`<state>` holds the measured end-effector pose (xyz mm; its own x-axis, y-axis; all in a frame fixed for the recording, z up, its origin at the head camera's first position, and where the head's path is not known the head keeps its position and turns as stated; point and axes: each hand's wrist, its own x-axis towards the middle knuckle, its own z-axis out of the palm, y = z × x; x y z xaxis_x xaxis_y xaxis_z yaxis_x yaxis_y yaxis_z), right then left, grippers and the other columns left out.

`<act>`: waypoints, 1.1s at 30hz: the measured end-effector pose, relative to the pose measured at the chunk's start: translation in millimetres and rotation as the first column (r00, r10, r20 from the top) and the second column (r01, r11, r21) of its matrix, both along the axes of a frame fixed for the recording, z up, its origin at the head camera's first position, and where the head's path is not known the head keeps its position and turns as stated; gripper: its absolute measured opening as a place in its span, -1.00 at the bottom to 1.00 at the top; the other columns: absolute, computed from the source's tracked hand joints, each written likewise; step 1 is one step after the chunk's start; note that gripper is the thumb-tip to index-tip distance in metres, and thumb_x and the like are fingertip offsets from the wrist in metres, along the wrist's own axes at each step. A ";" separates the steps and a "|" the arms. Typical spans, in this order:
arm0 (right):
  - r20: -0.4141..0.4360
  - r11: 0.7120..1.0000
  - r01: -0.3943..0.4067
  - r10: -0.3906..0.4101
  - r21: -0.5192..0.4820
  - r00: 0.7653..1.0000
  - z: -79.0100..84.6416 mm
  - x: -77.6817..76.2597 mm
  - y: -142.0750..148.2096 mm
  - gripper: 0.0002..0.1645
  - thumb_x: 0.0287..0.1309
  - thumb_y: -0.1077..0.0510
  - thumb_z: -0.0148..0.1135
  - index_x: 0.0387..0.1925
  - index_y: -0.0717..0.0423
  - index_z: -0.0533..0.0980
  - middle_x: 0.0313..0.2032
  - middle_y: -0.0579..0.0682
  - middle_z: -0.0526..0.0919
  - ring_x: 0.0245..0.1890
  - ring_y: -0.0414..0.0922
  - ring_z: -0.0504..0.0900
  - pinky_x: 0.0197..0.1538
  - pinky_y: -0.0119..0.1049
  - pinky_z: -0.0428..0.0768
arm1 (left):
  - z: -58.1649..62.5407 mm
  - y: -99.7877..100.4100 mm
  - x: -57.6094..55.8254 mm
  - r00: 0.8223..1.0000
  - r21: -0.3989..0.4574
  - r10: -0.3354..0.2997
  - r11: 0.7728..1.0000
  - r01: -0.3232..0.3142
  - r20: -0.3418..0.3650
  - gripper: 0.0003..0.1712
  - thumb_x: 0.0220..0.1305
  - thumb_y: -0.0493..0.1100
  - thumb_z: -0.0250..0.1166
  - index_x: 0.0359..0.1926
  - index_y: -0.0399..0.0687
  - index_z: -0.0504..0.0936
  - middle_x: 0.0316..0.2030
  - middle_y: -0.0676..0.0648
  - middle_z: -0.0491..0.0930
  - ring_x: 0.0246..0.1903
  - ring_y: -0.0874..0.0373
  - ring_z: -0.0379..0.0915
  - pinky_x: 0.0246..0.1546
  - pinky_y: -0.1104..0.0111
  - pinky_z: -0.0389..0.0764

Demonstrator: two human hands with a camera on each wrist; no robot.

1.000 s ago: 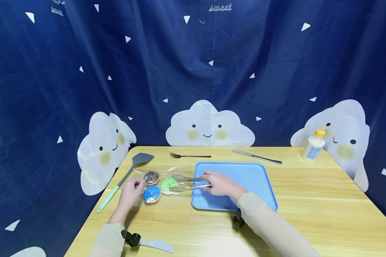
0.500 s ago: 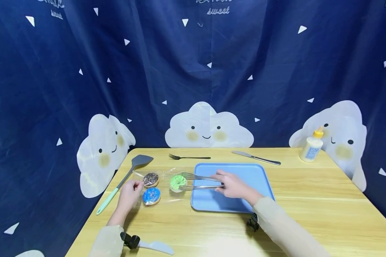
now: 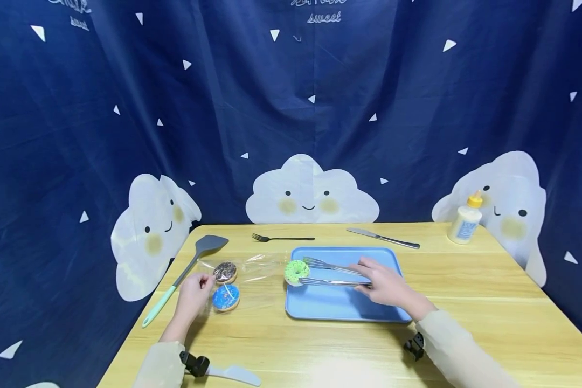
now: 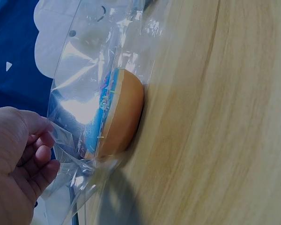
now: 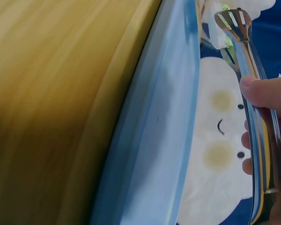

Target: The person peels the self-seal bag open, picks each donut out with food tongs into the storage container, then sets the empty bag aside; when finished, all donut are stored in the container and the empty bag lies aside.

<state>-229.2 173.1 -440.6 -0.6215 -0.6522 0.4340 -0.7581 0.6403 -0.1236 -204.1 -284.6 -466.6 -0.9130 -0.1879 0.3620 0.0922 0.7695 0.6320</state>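
Nearest the person, a pale plastic knife [image 3: 237, 374] lies on the wooden tabletop [image 3: 291, 345] beside the left wrist's camera. A little farther in, the left hand [image 3: 194, 295] pinches the edge of a clear bag [image 3: 259, 272] between thumb and fingers. Inside it sit a blue-iced donut [image 3: 226, 298] and, just behind that, a chocolate-iced donut [image 3: 224, 273].

The right hand [image 3: 382, 283], over the blue tray [image 3: 344, 307], grips metal tongs [image 3: 337, 282] that hold a green-iced donut [image 3: 295, 269] between their ends. That donut is what has just changed: a second ago it was in the bag beside the other two, and now it is at the tray's left edge, apparently clear of the bag's opening. The right wrist view suggests it is raised above the rim rather than set down. So one donut seems to be out — two remain inside, and the left hand's hold on the bag is much the same as before.

Beyond, a spatula [image 3: 186, 271] slants along the left side, with a fork [image 3: 283, 238], a table knife [image 3: 383, 237] and a yellow-capped bottle [image 3: 464, 225] along the back — and behind everything hangs a blue curtain [image 3: 344, 118] with smiling clouds
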 end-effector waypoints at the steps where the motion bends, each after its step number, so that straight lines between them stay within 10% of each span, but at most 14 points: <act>1: -0.013 1.000 0.005 -0.005 -0.003 1.000 -1.5 0.4 4.4 -0.48 -0.16 0.07 0.29 -0.05 0.01 0.43 -0.38 -0.14 0.35 -0.52 -0.31 0.18 -0.50 -0.46 0.26 | 0.1 0.0 0.0 1.000 0.000 0.000 1.000 0.000 0.002 -0.85 0.06 -0.19 0.19 -0.52 -0.20 0.52 -0.64 -0.03 0.38 -0.61 0.16 0.25 -0.59 0.41 0.35; 33: -0.065 0.958 0.273 -0.279 -0.087 0.958 -18.8 43.7 150.1 -0.46 -0.40 0.16 0.40 -0.20 0.16 0.48 -0.40 -0.17 0.40 -0.50 -0.29 0.33 -0.55 -0.35 0.35 | 0.0 2.2 0.2 1.000 0.005 0.014 1.000 -0.014 0.022 -0.86 0.08 -0.19 0.17 -0.51 -0.18 0.52 -0.59 -0.04 0.39 -0.57 0.16 0.26 -0.55 0.39 0.35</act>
<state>-185.5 323.2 -459.4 -0.7360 -0.4229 0.5286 -0.5623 0.8167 -0.1295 -203.9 -282.4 -466.6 -0.9181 -0.2023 0.3408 0.0675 0.7675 0.6375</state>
